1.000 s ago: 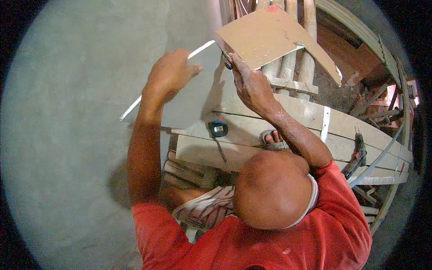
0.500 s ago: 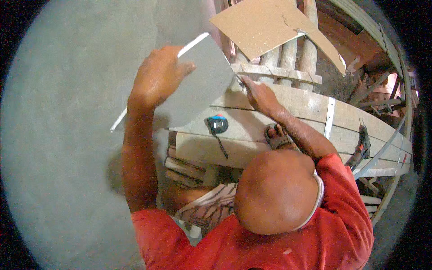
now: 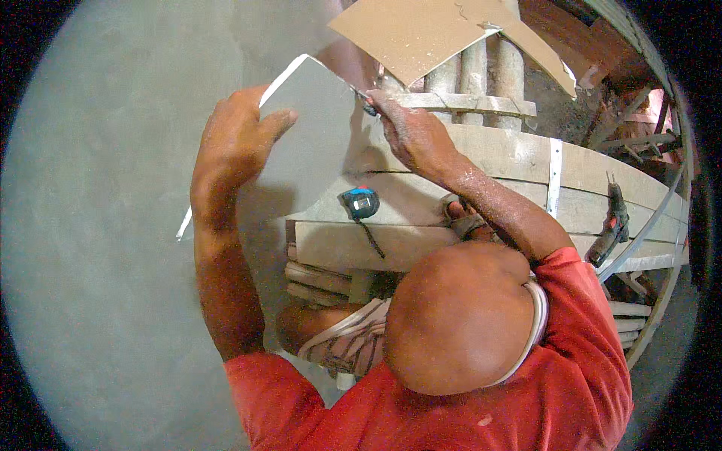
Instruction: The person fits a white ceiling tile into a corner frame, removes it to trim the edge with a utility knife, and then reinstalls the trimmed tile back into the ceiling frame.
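Note:
My left hand (image 3: 239, 139) grips a grey plasterboard piece (image 3: 316, 124) by its upper left edge, thumb lying on the grey face. The board is held tilted, with white core showing along its edge. At the board's right edge, my right hand (image 3: 414, 135) is closed around a small dark utility knife (image 3: 369, 106) with a bit of red. Its blade end is at the board's edge and hard to make out. White dust coats the right hand and forearm. Below the board, a black and blue tape measure (image 3: 361, 202) lies on wooden planks (image 3: 421, 199).
A brown-faced board offcut (image 3: 414, 34) rests on round poles (image 3: 474, 79) at the top. A power drill (image 3: 613, 225) lies on the planks at right, near a metal strip (image 3: 554, 177). The plain grey wall (image 3: 113, 225) fills the left.
The plasterboard and my left hand have shifted left. My right hand has moved up and left with the knife, staying at the board's right edge.

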A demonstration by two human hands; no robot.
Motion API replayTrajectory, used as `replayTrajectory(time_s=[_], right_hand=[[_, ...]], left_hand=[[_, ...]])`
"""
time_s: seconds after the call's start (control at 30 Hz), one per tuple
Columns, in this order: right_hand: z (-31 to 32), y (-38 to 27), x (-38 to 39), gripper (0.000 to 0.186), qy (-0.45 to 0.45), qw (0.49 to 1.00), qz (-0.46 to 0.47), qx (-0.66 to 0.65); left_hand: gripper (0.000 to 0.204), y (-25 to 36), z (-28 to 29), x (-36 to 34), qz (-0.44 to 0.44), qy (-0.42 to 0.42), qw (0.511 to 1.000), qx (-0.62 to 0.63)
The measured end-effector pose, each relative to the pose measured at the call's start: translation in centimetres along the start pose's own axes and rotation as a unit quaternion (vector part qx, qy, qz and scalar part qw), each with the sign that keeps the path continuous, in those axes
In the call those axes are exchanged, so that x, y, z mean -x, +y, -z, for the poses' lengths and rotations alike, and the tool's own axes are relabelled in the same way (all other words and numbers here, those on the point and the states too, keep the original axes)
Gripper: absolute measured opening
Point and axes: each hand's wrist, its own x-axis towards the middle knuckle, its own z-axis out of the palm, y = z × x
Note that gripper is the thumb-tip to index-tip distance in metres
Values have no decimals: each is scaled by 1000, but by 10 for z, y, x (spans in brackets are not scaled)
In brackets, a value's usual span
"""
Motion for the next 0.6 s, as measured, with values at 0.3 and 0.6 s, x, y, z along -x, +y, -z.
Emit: replayTrajectory(time_s=[0.3,0.6], right_hand=[[-2,19,4,41,-64,995,-32,65],[-20,54,13,50,-113,989,-68,63]], left_hand=[[29,8,3,2,21,13,1000,6],[30,-1,-2,-4,8,2,1000,-13]])
